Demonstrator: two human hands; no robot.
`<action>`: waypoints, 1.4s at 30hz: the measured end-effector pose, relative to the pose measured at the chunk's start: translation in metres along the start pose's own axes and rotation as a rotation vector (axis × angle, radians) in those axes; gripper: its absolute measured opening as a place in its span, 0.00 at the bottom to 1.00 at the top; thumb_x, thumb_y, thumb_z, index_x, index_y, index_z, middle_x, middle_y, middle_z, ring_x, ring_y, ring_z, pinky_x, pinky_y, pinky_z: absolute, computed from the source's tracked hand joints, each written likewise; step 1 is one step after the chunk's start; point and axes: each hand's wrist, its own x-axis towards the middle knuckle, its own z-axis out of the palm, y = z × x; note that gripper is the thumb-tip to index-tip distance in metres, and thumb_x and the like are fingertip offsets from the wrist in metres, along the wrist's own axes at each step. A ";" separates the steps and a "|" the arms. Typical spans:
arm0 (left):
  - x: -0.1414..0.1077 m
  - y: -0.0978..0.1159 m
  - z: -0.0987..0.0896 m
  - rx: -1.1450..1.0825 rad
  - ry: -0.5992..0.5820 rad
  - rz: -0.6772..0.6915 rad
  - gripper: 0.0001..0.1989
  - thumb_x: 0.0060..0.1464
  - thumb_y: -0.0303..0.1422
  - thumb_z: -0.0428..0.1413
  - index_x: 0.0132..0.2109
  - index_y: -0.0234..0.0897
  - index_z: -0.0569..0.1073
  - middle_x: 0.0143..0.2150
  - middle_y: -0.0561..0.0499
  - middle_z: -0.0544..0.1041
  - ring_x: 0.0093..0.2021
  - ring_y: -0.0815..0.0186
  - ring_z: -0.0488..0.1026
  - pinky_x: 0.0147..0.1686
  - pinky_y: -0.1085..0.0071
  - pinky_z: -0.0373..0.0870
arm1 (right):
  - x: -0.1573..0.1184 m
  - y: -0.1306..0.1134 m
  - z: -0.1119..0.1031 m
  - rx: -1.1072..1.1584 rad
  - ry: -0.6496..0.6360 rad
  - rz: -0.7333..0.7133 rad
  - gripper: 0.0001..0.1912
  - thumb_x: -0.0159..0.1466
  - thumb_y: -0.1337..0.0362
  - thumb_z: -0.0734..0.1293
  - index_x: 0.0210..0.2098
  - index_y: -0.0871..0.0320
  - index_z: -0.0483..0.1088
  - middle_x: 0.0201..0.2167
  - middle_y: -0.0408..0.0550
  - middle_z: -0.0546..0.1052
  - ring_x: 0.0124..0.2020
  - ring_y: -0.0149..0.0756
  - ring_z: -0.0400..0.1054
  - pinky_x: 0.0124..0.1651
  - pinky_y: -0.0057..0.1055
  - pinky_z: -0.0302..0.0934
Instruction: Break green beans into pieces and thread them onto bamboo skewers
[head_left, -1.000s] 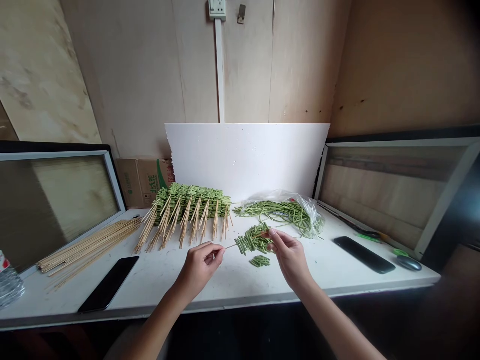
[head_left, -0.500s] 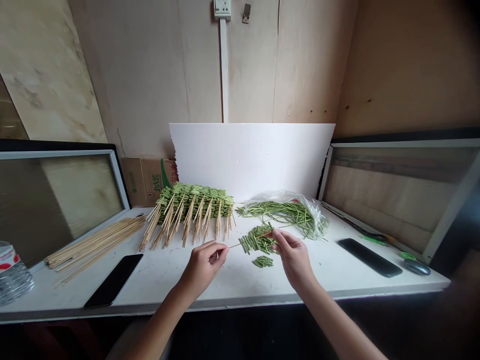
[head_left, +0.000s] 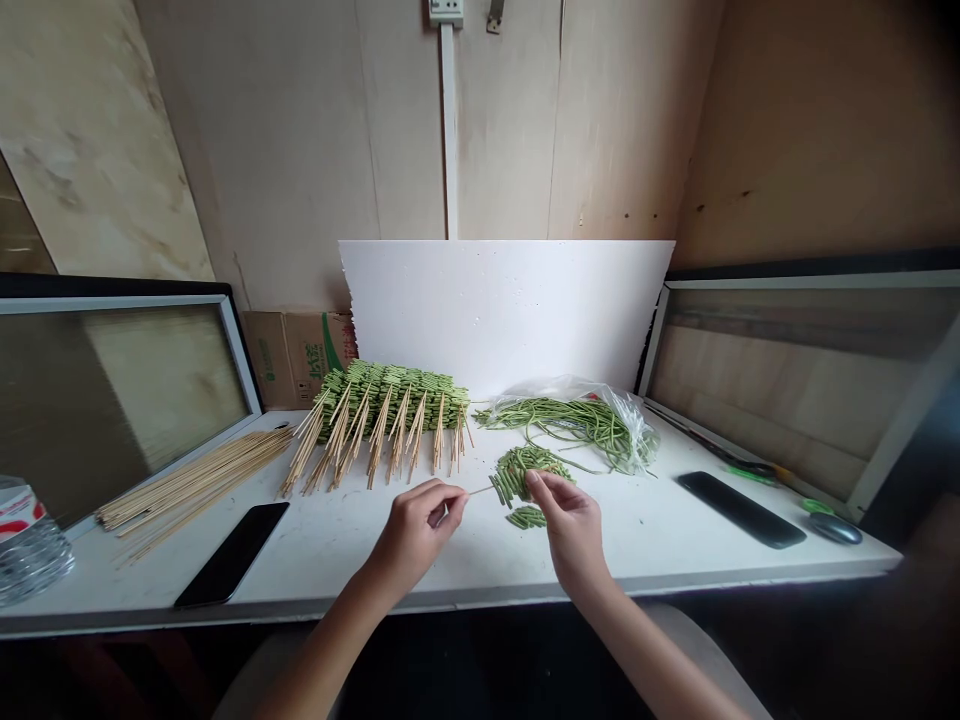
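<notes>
My left hand (head_left: 421,522) is closed in a pinch on the bare end of a thin bamboo skewer (head_left: 481,491), which points right. Cut long bean pieces (head_left: 502,489) sit crosswise on that skewer in a row. At the row's right end, my right hand (head_left: 574,525) is closed, thumb and fingertips pinched on the bean pieces; the skewer's tip is hidden there. Behind the hands lies a heap of cut long bean pieces (head_left: 525,459), partly covered by the skewered row. A smaller cluster of bean pieces (head_left: 527,517) rests on the table below the row.
Stacked bean skewers (head_left: 397,385) stand at the back left, handles forward. Loose bamboo skewers (head_left: 199,480) and a phone (head_left: 232,555) lie left, beside a water bottle (head_left: 30,550). Whole long beans (head_left: 577,420) spill from a plastic bag (head_left: 637,430). Right are a black phone (head_left: 739,510) and a mouse (head_left: 835,528).
My right hand has moved left and slightly down along the skewer, closer to my left hand. My left hand has shifted slightly right. The view has tilted down a little.
</notes>
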 end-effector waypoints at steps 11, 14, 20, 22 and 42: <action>0.000 -0.012 -0.005 -0.078 -0.003 -0.085 0.11 0.68 0.35 0.54 0.40 0.36 0.78 0.34 0.47 0.79 0.32 0.66 0.73 0.32 0.73 0.69 | 0.018 0.000 -0.010 0.095 -0.158 0.104 0.19 0.53 0.51 0.81 0.39 0.55 0.83 0.41 0.51 0.84 0.42 0.45 0.78 0.47 0.41 0.74; -0.001 -0.015 -0.005 -0.081 -0.004 -0.103 0.10 0.67 0.34 0.54 0.40 0.36 0.78 0.34 0.48 0.78 0.32 0.66 0.73 0.32 0.74 0.69 | 0.025 -0.005 -0.013 0.155 -0.151 0.132 0.19 0.53 0.49 0.80 0.37 0.54 0.82 0.38 0.51 0.84 0.49 0.49 0.77 0.51 0.41 0.73; -0.001 -0.019 -0.008 -0.047 -0.005 -0.091 0.09 0.66 0.33 0.55 0.40 0.36 0.78 0.32 0.49 0.77 0.30 0.68 0.70 0.30 0.74 0.66 | 0.035 -0.017 -0.020 0.240 -0.113 0.129 0.18 0.52 0.49 0.81 0.36 0.53 0.81 0.44 0.51 0.84 0.58 0.50 0.73 0.58 0.40 0.71; 0.000 -0.019 -0.008 -0.038 -0.003 -0.084 0.09 0.66 0.33 0.55 0.39 0.36 0.78 0.32 0.50 0.77 0.30 0.68 0.69 0.30 0.74 0.65 | 0.035 -0.018 -0.021 0.230 -0.131 0.126 0.18 0.53 0.48 0.81 0.34 0.53 0.81 0.44 0.51 0.84 0.58 0.51 0.72 0.58 0.42 0.70; 0.000 -0.018 -0.007 -0.038 0.021 -0.102 0.09 0.64 0.32 0.56 0.38 0.36 0.79 0.30 0.51 0.77 0.28 0.69 0.68 0.29 0.74 0.64 | 0.032 -0.019 -0.020 0.219 -0.200 0.105 0.15 0.58 0.49 0.78 0.37 0.53 0.83 0.43 0.50 0.84 0.55 0.47 0.74 0.55 0.37 0.70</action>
